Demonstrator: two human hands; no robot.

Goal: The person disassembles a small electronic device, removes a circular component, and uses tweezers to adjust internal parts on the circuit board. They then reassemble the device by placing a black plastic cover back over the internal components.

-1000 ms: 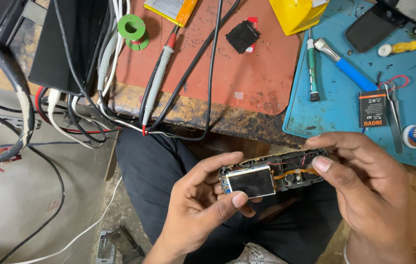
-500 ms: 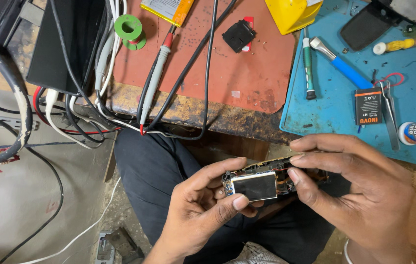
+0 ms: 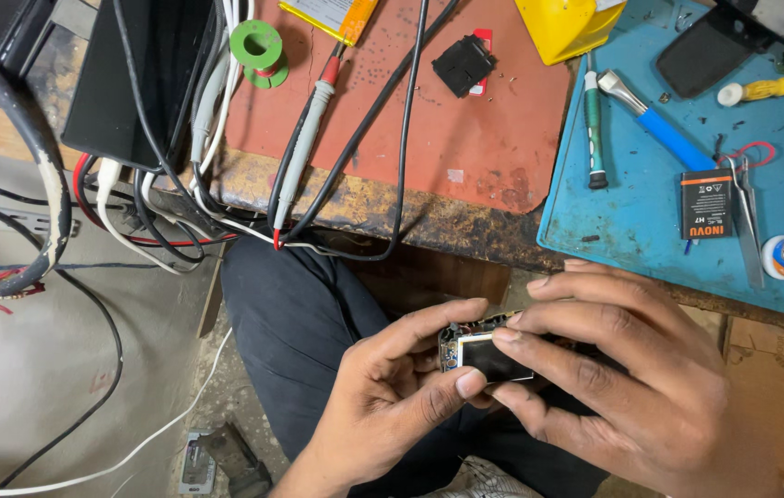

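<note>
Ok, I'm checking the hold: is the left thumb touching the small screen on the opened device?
Touching. The head view shows the left hand with its thumb tip pressed against the lower left edge of the small screen, no gap visible.

worn wooden workbench [image 3: 383, 207] with red mat [image 3: 465, 138] and blue mat [image 3: 650, 231]; grey concrete floor [image 3: 32, 369] below.

Left hand [image 3: 392, 392] rising from the lower middle, palm turned up, fingers curled, thumb tip pressed inward toward the right hand. Right hand [image 3: 631, 378] coming in from the lower right, back facing the camera, fingers long and spread, fingertips bent down to meet the left thumb. Both hands close together over the lap, pinching, wrists low
</note>
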